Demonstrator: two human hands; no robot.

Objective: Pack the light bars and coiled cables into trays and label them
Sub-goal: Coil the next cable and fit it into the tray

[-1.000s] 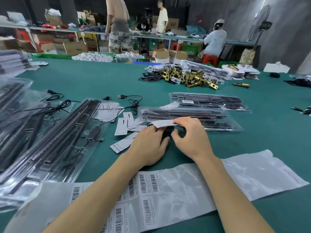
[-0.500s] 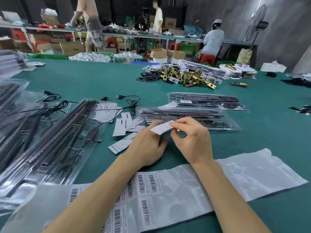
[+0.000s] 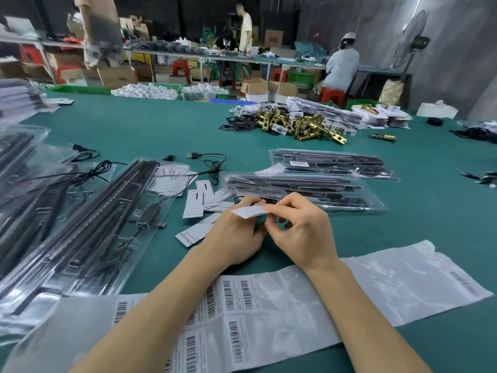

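Note:
Both hands meet over the green table, just in front of a packed clear tray (image 3: 301, 191) of black light bars. My left hand (image 3: 236, 235) and my right hand (image 3: 301, 232) pinch a small white label (image 3: 248, 211) between their fingertips, held a little above the table. A second packed tray (image 3: 330, 164) lies behind the first. At the left lies an open clear tray (image 3: 88, 224) with long black light bars and a coiled cable. A backing sheet with barcode labels (image 3: 236, 305) lies under my forearms.
Loose white paper cards (image 3: 199, 203) and a black USB cable (image 3: 209, 162) lie between the trays. A heap of brass latch parts (image 3: 298, 123) sits further back. More trays are stacked at the far left (image 3: 18, 157). Other people work at benches behind.
Both hands have lifted the white label off the near tray and drawn it slightly toward me. The person at the back left walked further left.

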